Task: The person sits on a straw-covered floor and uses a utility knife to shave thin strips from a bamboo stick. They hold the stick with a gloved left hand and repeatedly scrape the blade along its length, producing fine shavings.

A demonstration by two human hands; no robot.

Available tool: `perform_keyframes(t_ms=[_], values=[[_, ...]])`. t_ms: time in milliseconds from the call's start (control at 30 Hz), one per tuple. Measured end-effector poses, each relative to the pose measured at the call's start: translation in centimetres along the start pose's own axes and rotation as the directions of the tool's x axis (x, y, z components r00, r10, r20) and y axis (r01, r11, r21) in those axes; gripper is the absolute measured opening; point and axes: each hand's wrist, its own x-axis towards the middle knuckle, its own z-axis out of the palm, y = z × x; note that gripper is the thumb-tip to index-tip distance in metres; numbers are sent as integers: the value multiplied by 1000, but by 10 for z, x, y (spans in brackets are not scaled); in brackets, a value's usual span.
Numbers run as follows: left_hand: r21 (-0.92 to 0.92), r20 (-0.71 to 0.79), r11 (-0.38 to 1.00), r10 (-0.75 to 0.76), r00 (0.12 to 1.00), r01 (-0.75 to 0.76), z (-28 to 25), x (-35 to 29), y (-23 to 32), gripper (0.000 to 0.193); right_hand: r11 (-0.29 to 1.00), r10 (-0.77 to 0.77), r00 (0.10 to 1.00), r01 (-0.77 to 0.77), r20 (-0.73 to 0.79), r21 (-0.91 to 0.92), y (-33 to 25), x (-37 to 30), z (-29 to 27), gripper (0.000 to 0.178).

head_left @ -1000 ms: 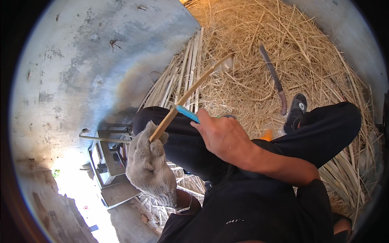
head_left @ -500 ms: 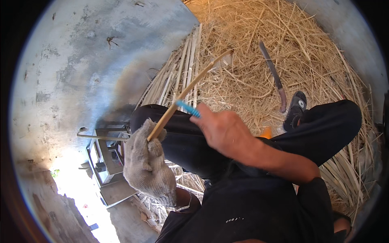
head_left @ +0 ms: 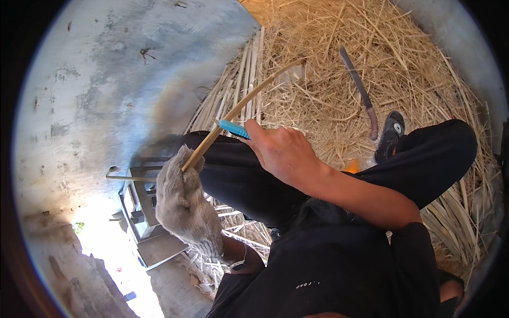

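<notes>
A long, thin bamboo strip (head_left: 231, 115) slants from lower left to upper right, slightly bent toward its far tip. My left hand (head_left: 185, 204), in a grey knitted glove, is closed around its near end. The strip's other end pokes out on the left of the glove. My bare right hand (head_left: 283, 153) grips a blue utility knife (head_left: 234, 129), its front end lying against the strip ahead of the glove. The blade itself is too small to make out clearly.
A machete (head_left: 358, 79) lies on heaped shavings (head_left: 318, 116) beyond my crossed legs. Split strips (head_left: 249, 69) lean along the grey wall (head_left: 122, 79) at left. A small wooden frame-like stand (head_left: 151, 233) is beside my left arm. More strips (head_left: 450, 222) lie at right.
Both hands have shifted a little left, the gloved one with the strip. The knife has moved slightly left and toward the far side, still at the strip.
</notes>
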Motion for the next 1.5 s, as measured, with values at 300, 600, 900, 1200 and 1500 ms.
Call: perform_keyframes(t_ms=[300, 600, 900, 1200, 1500], values=[[-7, 39, 997, -77, 996, 77, -11, -11, -10, 26, 905, 404, 904, -373, 141, -203, 86, -12, 13, 22], [-177, 21, 980, -93, 995, 95, 4, -18, 5, 20, 954, 2, 995, -32, 101, 297, -16, -26, -25, 35], [-160, -20, 986, -43, 999, 39, 12, -19, 3, 19, 968, 94, 993, -108, 73, 225, -4, -20, -10, 35], [-102, 16, 995, -19, 1000, 21, 6, -13, 2, 24, 977, 207, 973, -212, 103, 36, 27, -3, 2, 35], [-173, -50, 977, -134, 990, 123, 6, 5, -7, 22, 974, 224, 965, -227, 136, 9, 42, 22, 15, 35]])
